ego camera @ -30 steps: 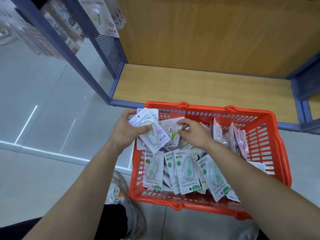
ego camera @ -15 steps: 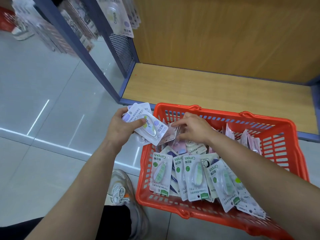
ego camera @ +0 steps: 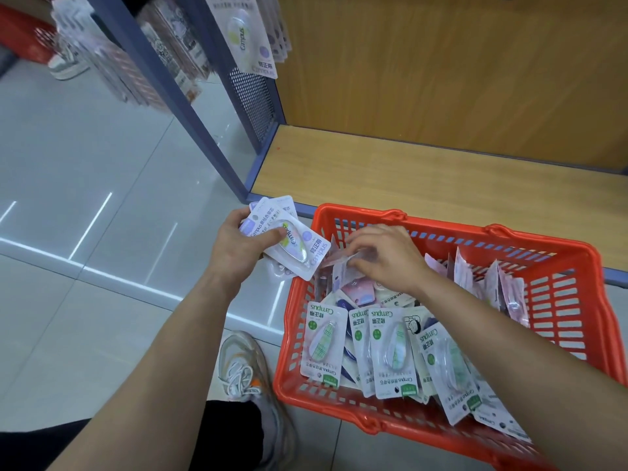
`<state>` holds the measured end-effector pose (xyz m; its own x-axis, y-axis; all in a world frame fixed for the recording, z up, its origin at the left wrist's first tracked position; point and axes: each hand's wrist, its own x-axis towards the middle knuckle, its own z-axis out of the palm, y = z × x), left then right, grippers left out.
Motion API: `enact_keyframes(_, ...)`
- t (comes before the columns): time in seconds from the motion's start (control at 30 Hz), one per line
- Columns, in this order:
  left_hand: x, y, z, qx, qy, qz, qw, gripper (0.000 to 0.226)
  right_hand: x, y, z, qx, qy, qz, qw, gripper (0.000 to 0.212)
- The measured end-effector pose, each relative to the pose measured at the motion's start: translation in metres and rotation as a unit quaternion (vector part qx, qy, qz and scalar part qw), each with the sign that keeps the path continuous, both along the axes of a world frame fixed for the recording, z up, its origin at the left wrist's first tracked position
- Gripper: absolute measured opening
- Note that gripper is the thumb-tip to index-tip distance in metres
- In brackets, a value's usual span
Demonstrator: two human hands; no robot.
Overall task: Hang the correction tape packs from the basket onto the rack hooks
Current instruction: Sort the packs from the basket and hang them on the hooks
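An orange basket (ego camera: 557, 300) on the floor holds several correction tape packs (ego camera: 390, 351), green ones in front and pink ones at the right. My left hand (ego camera: 238, 249) grips a small stack of purple packs (ego camera: 295, 246) just left of the basket's far corner, thumb pressed on the top one. My right hand (ego camera: 384, 256) reaches into the basket's far left part and pinches a pack (ego camera: 339, 266) among the upright ones. More packs (ego camera: 248, 39) hang on the rack at the top.
The rack has a blue frame (ego camera: 163, 79), a perforated side panel (ego camera: 251, 96) and a low wooden shelf (ego camera: 424, 188) behind the basket. My grey shoe (ego camera: 248, 375) stands left of the basket on the tiled floor. Another red basket (ego camera: 23, 35) sits far left.
The view has shifted left, so the basket sits further right. My left hand stayed on its stack while my right hand slid left among the packs and pinched one.
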<state>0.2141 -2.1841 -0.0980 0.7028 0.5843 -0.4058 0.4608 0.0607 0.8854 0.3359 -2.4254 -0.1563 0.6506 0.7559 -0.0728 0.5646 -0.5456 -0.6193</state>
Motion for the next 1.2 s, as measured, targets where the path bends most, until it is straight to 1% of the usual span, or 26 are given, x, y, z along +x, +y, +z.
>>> enact_keyframes(0.1, 0.000, -0.002, 0.005, 0.001, -0.005, 0.008, 1.000, 0.059, 0.001, -0.009, 0.015, 0.063, 0.119, -0.056, 0.989, 0.009)
enact_keyframes(0.2, 0.004, -0.009, 0.015, -0.007, -0.003, 0.017, 1.000, 0.067, -0.001, -0.022, 0.027, 0.128, 0.233, -0.118, 0.957, 0.015)
enact_keyframes(0.27, 0.006, -0.020, 0.018, -0.017, 0.002, 0.001, 1.000, 0.069, -0.003, -0.036, 0.031, 0.147, 0.272, -0.164, 0.937, 0.018)
enact_keyframes(0.3, 0.007, -0.026, 0.018, -0.022, 0.009, -0.014, 1.000, 0.065, -0.005, -0.044, 0.033, 0.157, 0.280, -0.191, 0.928, 0.019)
enact_keyframes(0.4, 0.007, -0.056, 0.013, -0.033, 0.025, -0.079, 0.996, 0.038, -0.011, -0.068, 0.037, 0.190, 0.268, -0.292, 0.898, 0.016)
enact_keyframes(0.47, 0.007, -0.081, 0.007, -0.025, 0.039, -0.136, 0.990, 0.036, -0.017, -0.081, 0.035, 0.192, 0.242, -0.354, 0.883, 0.011)
enact_keyframes(0.53, 0.007, -0.104, -0.004, -0.014, 0.051, -0.180, 0.982, 0.037, -0.025, -0.092, 0.030, 0.165, 0.228, -0.382, 0.880, 0.010)
enact_keyframes(0.6, 0.006, -0.124, -0.019, 0.002, 0.069, -0.202, 0.977, 0.038, -0.034, -0.104, 0.022, 0.115, 0.220, -0.379, 0.892, 0.020)
enact_keyframes(0.67, 0.007, -0.141, -0.034, 0.021, 0.093, -0.200, 0.975, 0.051, -0.043, -0.114, 0.016, 0.074, 0.210, -0.361, 0.905, 0.028)
enact_keyframes(0.73, 0.009, -0.152, -0.042, 0.039, 0.108, -0.177, 0.977, 0.063, -0.046, -0.119, 0.011, 0.061, 0.231, -0.351, 0.906, 0.029)
enact_keyframes(0.77, 0.011, -0.156, -0.043, 0.044, 0.108, -0.168, 0.979, 0.063, -0.046, -0.121, 0.010, 0.064, 0.254, -0.346, 0.901, 0.030)
enact_keyframes(0.83, 0.016, -0.159, -0.043, 0.049, 0.105, -0.155, 0.981, 0.058, -0.044, -0.126, 0.012, 0.072, 0.319, -0.321, 0.889, 0.042)
enact_keyframes(0.9, 0.020, -0.161, -0.043, 0.024, 0.092, -0.137, 0.986, 0.057, -0.040, -0.131, 0.014, 0.078, 0.364, -0.290, 0.882, 0.051)
enact_keyframes(0.97, 0.024, -0.162, -0.046, -0.007, 0.089, -0.118, 0.989, 0.052, -0.034, -0.134, 0.011, 0.082, 0.376, -0.286, 0.878, 0.049)
enact_keyframes(1.07, 0.028, -0.164, -0.048, -0.057, 0.079, -0.119, 0.988, 0.027, -0.028, -0.133, 0.006, 0.096, 0.382, -0.292, 0.871, 0.042)
enact_keyframes(1.13, 0.029, -0.163, -0.045, -0.079, 0.067, -0.117, 0.988, 0.024, -0.026, -0.134, 0.005, 0.117, 0.391, -0.295, 0.864, 0.036)
enact_keyframes(1.2, 0.031, -0.159, -0.038, -0.093, 0.054, -0.109, 0.988, 0.027, -0.025, -0.137, 0.014, 0.139, 0.398, -0.299, 0.856, 0.036)
